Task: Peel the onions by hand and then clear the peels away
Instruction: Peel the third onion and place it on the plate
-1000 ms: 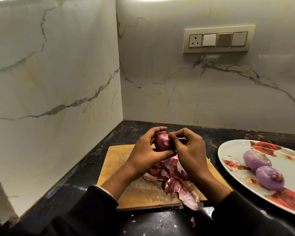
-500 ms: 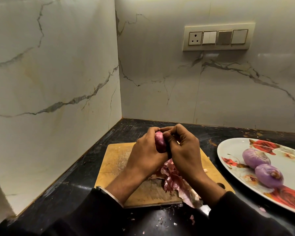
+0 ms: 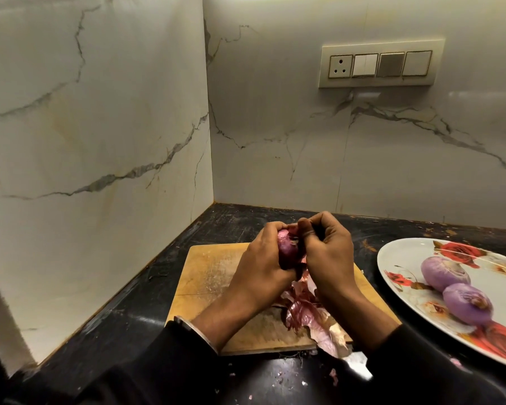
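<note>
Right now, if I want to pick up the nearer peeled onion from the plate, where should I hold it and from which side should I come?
Probably grip the nearer peeled onion across its round middle, coming from above. It lies on its side with the stub end facing right, and the other peeled onion touches it behind, so that side is blocked. The plate rim leaves the top free.
</note>
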Action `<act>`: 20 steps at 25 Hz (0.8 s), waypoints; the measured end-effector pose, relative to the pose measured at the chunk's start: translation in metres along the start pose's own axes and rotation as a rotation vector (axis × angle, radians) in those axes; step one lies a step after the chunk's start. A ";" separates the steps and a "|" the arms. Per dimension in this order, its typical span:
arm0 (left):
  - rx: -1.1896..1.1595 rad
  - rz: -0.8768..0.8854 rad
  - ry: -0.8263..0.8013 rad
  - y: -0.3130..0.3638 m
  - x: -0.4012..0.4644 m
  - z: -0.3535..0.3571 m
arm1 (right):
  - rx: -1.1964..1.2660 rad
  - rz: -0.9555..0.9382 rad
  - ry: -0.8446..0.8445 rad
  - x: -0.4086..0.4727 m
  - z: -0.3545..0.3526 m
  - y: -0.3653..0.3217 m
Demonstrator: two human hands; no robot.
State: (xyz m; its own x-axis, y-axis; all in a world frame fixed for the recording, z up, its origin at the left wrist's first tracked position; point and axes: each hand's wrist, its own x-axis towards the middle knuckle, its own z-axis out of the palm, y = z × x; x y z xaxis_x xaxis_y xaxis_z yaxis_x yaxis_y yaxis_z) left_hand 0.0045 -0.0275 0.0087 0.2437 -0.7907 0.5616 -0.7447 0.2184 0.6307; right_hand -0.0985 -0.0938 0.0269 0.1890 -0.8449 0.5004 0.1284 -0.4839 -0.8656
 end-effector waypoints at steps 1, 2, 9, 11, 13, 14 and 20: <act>-0.043 -0.020 0.000 -0.002 0.001 -0.001 | 0.017 0.022 -0.010 0.000 0.000 0.000; -0.089 -0.035 -0.006 -0.004 0.002 -0.001 | 0.038 0.049 -0.011 0.001 0.000 0.001; -0.241 -0.060 -0.108 -0.003 0.006 -0.006 | 0.058 0.123 0.058 0.007 -0.003 0.006; -0.309 -0.085 -0.136 -0.002 0.006 -0.009 | 0.060 0.148 0.065 0.007 -0.004 0.005; -0.379 -0.108 -0.178 0.002 0.005 -0.012 | 0.127 0.212 0.092 0.010 -0.007 0.006; -0.394 -0.113 -0.196 0.004 0.005 -0.013 | 0.177 0.253 0.106 0.013 -0.009 0.005; -0.392 -0.123 -0.129 0.001 0.009 -0.014 | 0.069 0.205 0.095 0.017 -0.017 0.006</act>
State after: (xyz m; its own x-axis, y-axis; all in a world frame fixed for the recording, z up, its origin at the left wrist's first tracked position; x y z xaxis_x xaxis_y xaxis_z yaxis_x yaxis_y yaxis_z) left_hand 0.0142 -0.0265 0.0221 0.2178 -0.8840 0.4135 -0.4167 0.2989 0.8585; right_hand -0.1106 -0.1149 0.0302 0.1256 -0.9431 0.3077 0.1640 -0.2862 -0.9440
